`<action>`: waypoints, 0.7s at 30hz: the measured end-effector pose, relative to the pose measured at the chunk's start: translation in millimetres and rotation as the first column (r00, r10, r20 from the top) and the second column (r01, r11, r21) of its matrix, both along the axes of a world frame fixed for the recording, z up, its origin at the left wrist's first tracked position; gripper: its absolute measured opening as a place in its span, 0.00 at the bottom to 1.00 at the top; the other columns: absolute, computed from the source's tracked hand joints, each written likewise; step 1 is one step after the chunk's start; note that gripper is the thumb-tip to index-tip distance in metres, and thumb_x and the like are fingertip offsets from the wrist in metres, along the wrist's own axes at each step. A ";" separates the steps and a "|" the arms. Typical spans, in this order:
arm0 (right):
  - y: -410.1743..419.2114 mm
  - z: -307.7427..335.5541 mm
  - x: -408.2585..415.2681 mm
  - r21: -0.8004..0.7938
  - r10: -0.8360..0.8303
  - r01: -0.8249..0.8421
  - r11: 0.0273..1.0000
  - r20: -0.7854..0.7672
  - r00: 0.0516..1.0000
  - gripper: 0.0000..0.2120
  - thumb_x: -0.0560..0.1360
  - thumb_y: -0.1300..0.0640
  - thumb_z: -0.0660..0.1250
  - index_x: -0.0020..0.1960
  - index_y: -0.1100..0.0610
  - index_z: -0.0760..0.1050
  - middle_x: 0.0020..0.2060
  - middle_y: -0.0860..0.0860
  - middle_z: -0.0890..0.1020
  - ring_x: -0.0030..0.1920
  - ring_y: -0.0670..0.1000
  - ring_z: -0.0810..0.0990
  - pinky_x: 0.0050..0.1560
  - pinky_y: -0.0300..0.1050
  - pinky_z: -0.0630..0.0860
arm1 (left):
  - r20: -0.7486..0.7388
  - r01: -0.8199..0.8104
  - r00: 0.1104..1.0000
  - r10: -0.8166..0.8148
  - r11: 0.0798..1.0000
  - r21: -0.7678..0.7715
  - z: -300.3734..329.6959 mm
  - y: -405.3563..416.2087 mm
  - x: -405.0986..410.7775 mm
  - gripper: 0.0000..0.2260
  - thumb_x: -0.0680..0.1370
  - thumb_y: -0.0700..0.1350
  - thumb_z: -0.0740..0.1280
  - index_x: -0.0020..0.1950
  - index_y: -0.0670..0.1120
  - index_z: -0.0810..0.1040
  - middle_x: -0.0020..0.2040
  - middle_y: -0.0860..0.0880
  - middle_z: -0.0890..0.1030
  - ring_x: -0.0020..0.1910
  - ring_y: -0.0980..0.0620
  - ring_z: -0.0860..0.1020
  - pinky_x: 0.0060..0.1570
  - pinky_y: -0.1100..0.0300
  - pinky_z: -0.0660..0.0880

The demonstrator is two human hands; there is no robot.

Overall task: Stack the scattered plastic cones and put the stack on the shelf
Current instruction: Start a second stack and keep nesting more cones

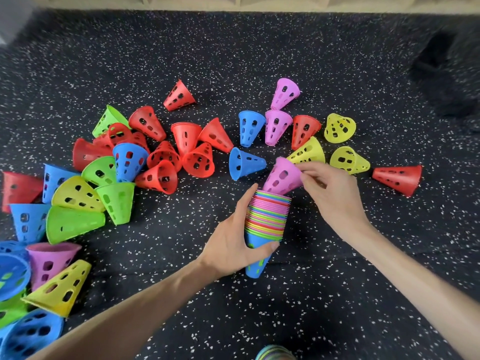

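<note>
Stack of nested cones (267, 219), banded pink, green and yellow over a blue bottom cone, is held off the speckled floor (233, 61) in the person's left hand (233, 245). That hand wraps the lower part of the stack, thumb across the blue cone, fingers curled behind. The right hand (330, 193) is just above and to the right, its fingertips pinching the wide rim of a pink cone (281, 176), whose narrow end sits tilted in the stack's open top. Both forearms reach forward from the bottom edge.

Beyond the right hand lie two yellow cones (309, 152) close by, and a red cone (398, 178) on its side further right. Left of the left hand is a dense scatter of red, green, blue and yellow cones (124, 162), several overlapping. A pale shelf edge (233, 3) runs along the far side.
</note>
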State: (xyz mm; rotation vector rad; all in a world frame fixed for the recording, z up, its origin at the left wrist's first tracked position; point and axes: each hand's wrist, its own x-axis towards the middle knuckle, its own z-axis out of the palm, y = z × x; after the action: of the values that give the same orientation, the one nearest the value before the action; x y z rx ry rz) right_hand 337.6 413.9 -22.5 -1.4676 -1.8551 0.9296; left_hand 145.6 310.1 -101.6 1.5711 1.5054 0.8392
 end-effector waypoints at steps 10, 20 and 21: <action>-29.6 20.1 -17.7 -0.095 0.344 -0.341 0.935 0.014 0.939 0.13 0.80 0.60 0.67 0.53 0.43 0.84 0.47 0.33 0.85 0.52 0.33 0.81 0.50 0.25 0.72 | 0.027 -0.104 0.994 0.105 0.994 -0.029 16.2 -32.6 -7.3 0.52 0.71 0.60 0.78 0.81 0.69 0.43 0.70 0.59 0.76 0.65 0.59 0.78 0.67 0.54 0.75; -66.5 16.2 -60.9 -0.216 0.542 -0.503 0.837 0.198 0.817 0.37 0.67 0.43 0.79 0.67 0.33 0.60 0.60 0.39 0.72 0.60 0.40 0.71 0.53 0.31 0.65 | -0.039 -0.215 0.976 0.213 0.975 -0.051 48.0 -68.9 -53.0 0.48 0.69 0.56 0.81 0.80 0.64 0.54 0.67 0.59 0.77 0.64 0.59 0.78 0.67 0.52 0.74; -69.6 15.9 -64.3 -0.198 0.543 -0.510 0.837 0.192 0.818 0.37 0.67 0.43 0.79 0.66 0.33 0.60 0.60 0.39 0.72 0.61 0.40 0.71 0.53 0.31 0.65 | -0.046 -0.212 0.977 0.209 0.976 -0.058 50.6 -72.5 -56.8 0.48 0.69 0.55 0.81 0.80 0.63 0.54 0.66 0.59 0.78 0.63 0.59 0.78 0.67 0.52 0.75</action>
State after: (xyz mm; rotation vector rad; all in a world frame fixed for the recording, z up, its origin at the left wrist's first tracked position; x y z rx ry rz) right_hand 273.2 344.4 -6.7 -1.1918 -2.5015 1.1954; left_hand 88.8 237.6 -51.0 1.4065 1.7328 0.8738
